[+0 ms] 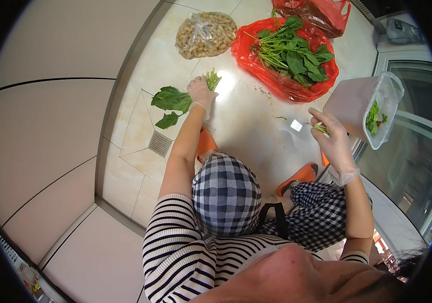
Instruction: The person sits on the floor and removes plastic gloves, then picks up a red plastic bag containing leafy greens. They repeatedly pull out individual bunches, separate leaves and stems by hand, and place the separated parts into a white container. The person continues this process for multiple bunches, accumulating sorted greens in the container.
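Note:
My left hand (200, 92), in a clear disposable glove, is closed around a bunch of leafy greens (171, 100) low over the tiled floor. The broad leaves point left and the pale cut stem ends stick out to the right. My right hand (332, 140), gloved as well, pinches a few short stem pieces (320, 128) between thumb and fingers, just left of a waste bin (348, 102). That bin is lined with a clear bag and has green leaf scraps (374, 118) inside. Beyond my hands, more long-stemmed greens (295, 53) lie in an opened red plastic bag (286, 92).
A knotted clear bag of peanuts in shells (206, 36) rests on the floor at the back. Behind the greens is a second red bag (320, 17). Cabinets (45, 125) line the left, a glass door (398, 132) the right. A floor drain (160, 144) lies near my left foot.

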